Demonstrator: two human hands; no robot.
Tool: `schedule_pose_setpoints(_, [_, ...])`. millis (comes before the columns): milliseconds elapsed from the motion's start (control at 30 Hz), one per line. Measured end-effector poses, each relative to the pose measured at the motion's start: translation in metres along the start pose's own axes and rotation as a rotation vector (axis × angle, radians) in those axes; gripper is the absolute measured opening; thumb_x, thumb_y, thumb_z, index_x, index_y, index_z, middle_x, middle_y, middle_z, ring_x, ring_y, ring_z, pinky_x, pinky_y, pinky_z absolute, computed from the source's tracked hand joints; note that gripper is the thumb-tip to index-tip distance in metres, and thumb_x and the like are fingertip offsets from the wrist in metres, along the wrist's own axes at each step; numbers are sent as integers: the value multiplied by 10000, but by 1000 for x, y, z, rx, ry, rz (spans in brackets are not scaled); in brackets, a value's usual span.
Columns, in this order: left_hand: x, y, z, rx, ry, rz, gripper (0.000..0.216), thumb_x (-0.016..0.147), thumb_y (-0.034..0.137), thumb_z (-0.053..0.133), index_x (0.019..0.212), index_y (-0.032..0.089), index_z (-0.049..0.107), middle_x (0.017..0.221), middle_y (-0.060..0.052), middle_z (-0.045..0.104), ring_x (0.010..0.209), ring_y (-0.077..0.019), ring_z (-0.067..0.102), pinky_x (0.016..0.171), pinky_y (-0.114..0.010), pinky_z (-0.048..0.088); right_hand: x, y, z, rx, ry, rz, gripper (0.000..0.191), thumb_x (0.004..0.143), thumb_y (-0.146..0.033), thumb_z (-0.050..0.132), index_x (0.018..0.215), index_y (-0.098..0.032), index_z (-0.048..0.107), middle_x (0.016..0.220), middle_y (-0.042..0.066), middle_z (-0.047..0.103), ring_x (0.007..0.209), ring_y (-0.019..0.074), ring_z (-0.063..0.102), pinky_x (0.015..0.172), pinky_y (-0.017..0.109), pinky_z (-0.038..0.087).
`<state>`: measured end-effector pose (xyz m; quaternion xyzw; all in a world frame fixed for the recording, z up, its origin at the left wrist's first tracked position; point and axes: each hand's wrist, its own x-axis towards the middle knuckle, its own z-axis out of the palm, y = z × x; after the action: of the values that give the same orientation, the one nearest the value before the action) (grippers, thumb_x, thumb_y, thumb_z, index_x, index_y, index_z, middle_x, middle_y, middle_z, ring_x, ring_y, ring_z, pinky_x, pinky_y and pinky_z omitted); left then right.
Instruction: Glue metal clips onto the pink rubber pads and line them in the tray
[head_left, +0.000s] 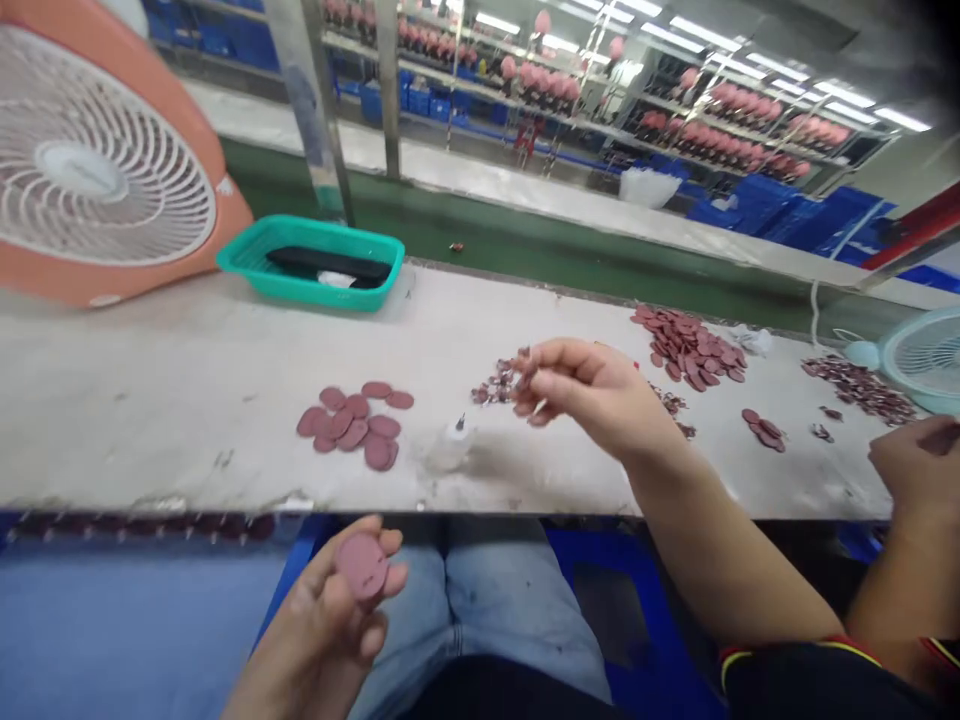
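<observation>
My left hand (322, 610) is closed on a mauve oval disc (363, 566) with small slits, held in front of the table's near edge. Over the table, my right hand (581, 390) pinches a small dark reddish piece (525, 368); its exact kind is too blurred to tell. Just beside those fingertips lies a small heap of similar reddish pieces (493, 386). A small white bottle (451, 446) with a dark thin tip stands between my hands. Left of the bottle, several loose mauve discs (352, 425) lie in a cluster.
An orange fan (187, 120) and a green basket (311, 290) holding a black item stand at the left. Rightward are a large disc pile (694, 350), another heap of small pieces (859, 388), a pale blue fan (926, 350) and a co-worker's hand (919, 460). A green belt (525, 235) runs behind.
</observation>
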<state>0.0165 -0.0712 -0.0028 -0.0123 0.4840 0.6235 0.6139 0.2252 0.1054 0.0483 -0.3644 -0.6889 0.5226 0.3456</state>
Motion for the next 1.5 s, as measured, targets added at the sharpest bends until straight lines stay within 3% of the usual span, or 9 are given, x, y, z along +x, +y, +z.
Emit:
schedule_pose_setpoints(67, [-11, -2, 7, 13, -22, -43, 446, 436, 337, 980, 831, 244, 794, 777, 5, 783, 627, -113, 717, 441, -98, 480, -34, -7, 33, 98, -92, -32, 181, 825, -354, 761, 917, -205, 711, 856, 27, 747, 715, 143, 714, 612, 253, 601])
schedule_pose_setpoints(167, [-20, -5, 7, 31, -62, -75, 461, 422, 385, 976, 813, 218, 799, 738, 0, 763, 590, -95, 686, 434, -103, 473, -66, -11, 70, 58, -152, -123, 128, 819, -229, 775, 932, -184, 735, 854, 36, 735, 713, 127, 691, 638, 235, 587])
schedule_pose_setpoints(333, [-25, -9, -7, 85, -143, -29, 469, 456, 466, 952, 796, 182, 798, 666, 12, 703, 577, -72, 612, 425, -100, 452, -79, -9, 95, -9, -160, -280, 128, 830, -164, 767, 955, -150, 742, 816, 37, 737, 677, 102, 672, 651, 194, 572])
schedule_pose_setpoints(533, [-27, -9, -14, 113, -173, -34, 493, 464, 502, 938, 799, 168, 798, 657, 4, 697, 574, -73, 591, 444, -106, 458, -76, -12, 100, -104, -184, -353, 135, 826, -112, 757, 950, -160, 733, 851, 23, 767, 692, 102, 686, 676, 197, 557])
schedule_pose_setpoints(700, [-27, -9, -14, 102, -183, -51, 491, 478, 486, 939, 815, 156, 800, 727, -17, 720, 586, -73, 598, 438, -100, 454, -77, -15, 98, -139, -223, -369, 136, 830, -110, 754, 956, -154, 727, 867, 22, 768, 713, 98, 689, 692, 188, 549])
schedule_pose_setpoints(1500, [-23, -14, -17, 78, -177, -109, 450, 487, 473, 938, 798, 180, 799, 659, -6, 694, 552, -69, 603, 426, -101, 445, -71, -16, 93, -221, -310, -424, 97, 861, -110, 720, 955, -134, 713, 816, 40, 745, 684, 105, 666, 674, 203, 546])
